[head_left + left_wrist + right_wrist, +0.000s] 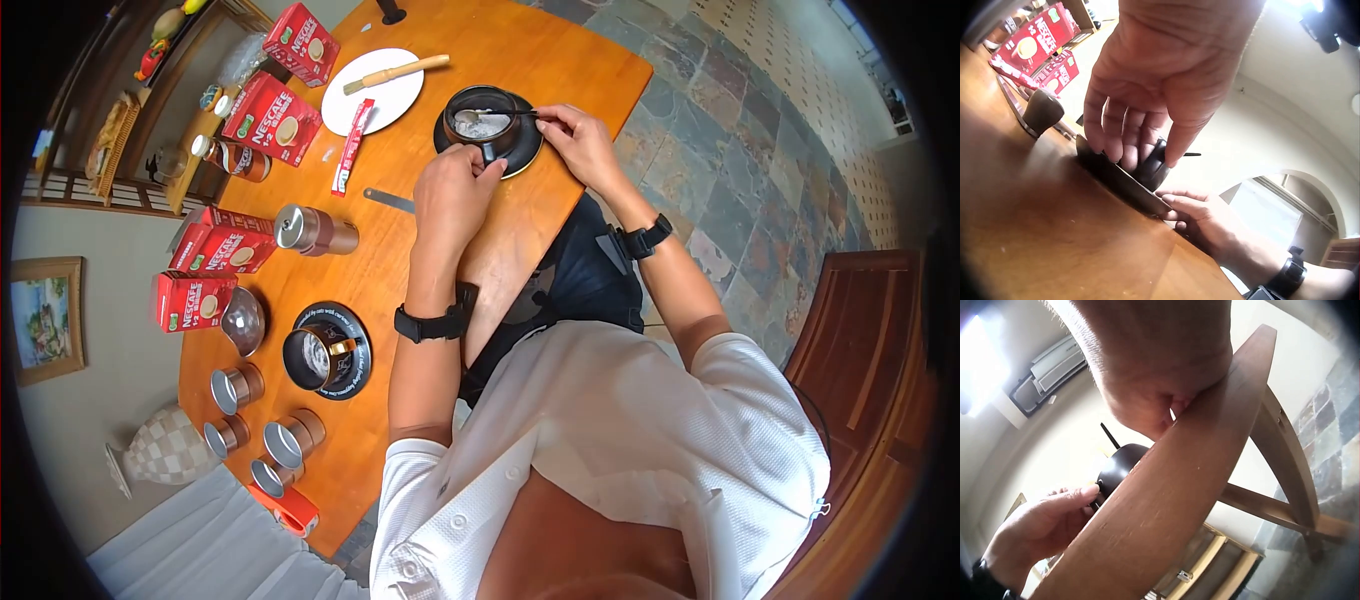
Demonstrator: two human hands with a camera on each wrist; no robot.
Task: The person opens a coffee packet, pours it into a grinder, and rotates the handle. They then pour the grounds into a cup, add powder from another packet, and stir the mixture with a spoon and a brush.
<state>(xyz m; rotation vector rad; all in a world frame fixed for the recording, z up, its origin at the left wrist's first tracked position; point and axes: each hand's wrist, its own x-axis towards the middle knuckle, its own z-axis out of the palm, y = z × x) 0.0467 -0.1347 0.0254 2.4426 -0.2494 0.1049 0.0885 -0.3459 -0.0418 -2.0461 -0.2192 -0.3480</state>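
Black and glossy in the head view, a handled coffee cup (480, 97) with pale contents sits on a black saucer (527, 152) near the edge of the wooden table (570, 65). It lies at about one o'clock from the left hand (455, 195) and at nine o'clock from the right hand (580, 140). Its handle juts toward six o'clock, into the left fingers, so the left hand is the nearer one to the cup. A thin dark spoon (511, 112) leans in the cup, long axis roughly nine to three o'clock, its free end toward the right fingertips. At nine o'clock, just beside the left hand, lies a flat metal strip (385, 199).

From the left wrist, the cup is at six o'clock below the palm, and the left thumb and fingers pinch its handle. The right hand stands at about five o'clock from the cup, thumb above and fingers below, gripping the saucer's rim; the spoon's end sticks out toward three o'clock, apart from those fingers.

From the right wrist, the table edge hides the right fingertips, so their grip cannot be told here. The cup shows at seven o'clock from that hand, the left thumb against its handle side, and the spoon points toward eleven.
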